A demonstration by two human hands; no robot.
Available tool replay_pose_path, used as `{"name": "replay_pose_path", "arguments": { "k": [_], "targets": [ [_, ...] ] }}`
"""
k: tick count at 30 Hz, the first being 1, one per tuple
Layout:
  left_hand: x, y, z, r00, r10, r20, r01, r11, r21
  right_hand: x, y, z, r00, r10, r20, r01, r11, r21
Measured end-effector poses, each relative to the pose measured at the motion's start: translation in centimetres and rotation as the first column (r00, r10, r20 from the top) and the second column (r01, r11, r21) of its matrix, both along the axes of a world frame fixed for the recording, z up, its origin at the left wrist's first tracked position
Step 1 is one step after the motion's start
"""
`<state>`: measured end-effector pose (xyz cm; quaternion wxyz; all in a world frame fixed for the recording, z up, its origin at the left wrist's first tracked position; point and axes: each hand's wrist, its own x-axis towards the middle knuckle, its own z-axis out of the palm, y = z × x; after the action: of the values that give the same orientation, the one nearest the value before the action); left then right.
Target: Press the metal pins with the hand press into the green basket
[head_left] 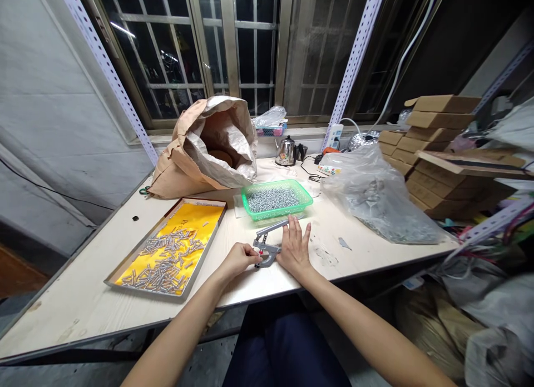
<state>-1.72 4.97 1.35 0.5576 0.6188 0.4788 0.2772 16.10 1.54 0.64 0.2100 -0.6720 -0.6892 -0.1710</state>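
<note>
Near the table's front edge lies a grey metal hand press (270, 249) with a long lever, a spring and a small red part at its jaw. My right hand (295, 247) is over its handle end, fingers on the raised lever and palm side against the body. My left hand (238, 261) pinches at the jaw, thumb and forefinger together; whatever is between them is too small to make out. Just beyond the press, a green plastic basket (309, 201) holds many small metal pieces. To the left, a shallow tray (196, 276) with a yellow lining carries a heap of small ribbed silver pieces.
A large open paper sack (175, 164) leans at the back left. Behind the basket stands a steel kettle (286, 152). A clear plastic bag (375, 192) spreads over the right side, with stacked cardboard boxes (438, 181) beyond. A grey scrap (344, 243) lies right of my hand.
</note>
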Motion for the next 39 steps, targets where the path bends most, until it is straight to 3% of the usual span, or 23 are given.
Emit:
{"name": "replay_pose_path", "arguments": {
  "k": [19, 34, 39],
  "targets": [
    [-0.2, 0.1, -0.3, 0.997, 0.048, 0.062, -0.045, 0.998, -0.045, 0.1, 0.1, 0.0, 0.998, 0.041, -0.037, -0.039, 0.998, 0.050],
    [-0.5, -0.3, 1.1, 0.991, 0.008, 0.133, 0.002, 0.997, -0.077, 0.1, 0.0, -0.1, 0.997, 0.057, -0.057, -0.051, 0.995, 0.091],
    [-0.9, 0.1, 0.9, 0.987, 0.067, 0.147, -0.042, 0.985, -0.166, 0.5, 0.3, 0.1, 0.995, 0.077, -0.068, -0.075, 0.997, 0.035]
  ]
}}
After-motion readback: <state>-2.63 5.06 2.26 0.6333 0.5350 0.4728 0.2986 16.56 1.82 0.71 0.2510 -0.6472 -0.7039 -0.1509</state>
